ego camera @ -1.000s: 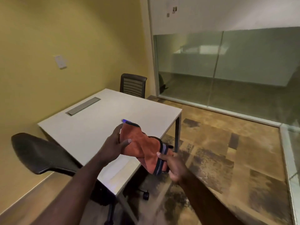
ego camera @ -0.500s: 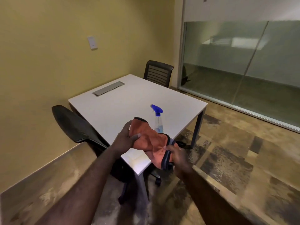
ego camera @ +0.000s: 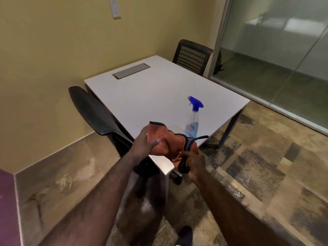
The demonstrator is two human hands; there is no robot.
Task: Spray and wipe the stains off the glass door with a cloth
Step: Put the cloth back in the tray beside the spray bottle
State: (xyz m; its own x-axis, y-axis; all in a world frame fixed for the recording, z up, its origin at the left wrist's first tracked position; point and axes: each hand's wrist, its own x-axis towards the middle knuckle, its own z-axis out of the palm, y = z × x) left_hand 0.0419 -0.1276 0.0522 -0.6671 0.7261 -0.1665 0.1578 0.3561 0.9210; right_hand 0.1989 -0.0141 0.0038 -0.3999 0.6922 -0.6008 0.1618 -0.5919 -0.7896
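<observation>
An orange cloth [ego camera: 165,142] with a dark trimmed edge is held up between both hands, just above the near corner of a white table [ego camera: 142,96]. The left hand [ego camera: 143,145] is closed on the cloth's left side, thumb laid across the front of the fabric and fingers tucked behind it. The right hand [ego camera: 194,165] is pinched tight on the lower right corner, where the dark trim is bunched into a fold, and a thin loose strand of trim is seen sticking out to the right. A clear spray bottle [ego camera: 192,124] with a blue trigger head is stood upright on the table, just beyond the cloth and close to the table's right edge, untouched by either hand. A grey slotted panel [ego camera: 131,71] is set into the far left part of the tabletop. A black mesh chair [ego camera: 95,110] is tucked at the table's left side, and a second dark chair [ego camera: 192,56] with a slatted back is placed at the far end. The glass wall [ego camera: 276,50] is seen at the far right, well apart from the hands, running above a patchy brown floor [ego camera: 266,166]. A light switch plate [ego camera: 115,8] is mounted high on the yellow wall.
</observation>
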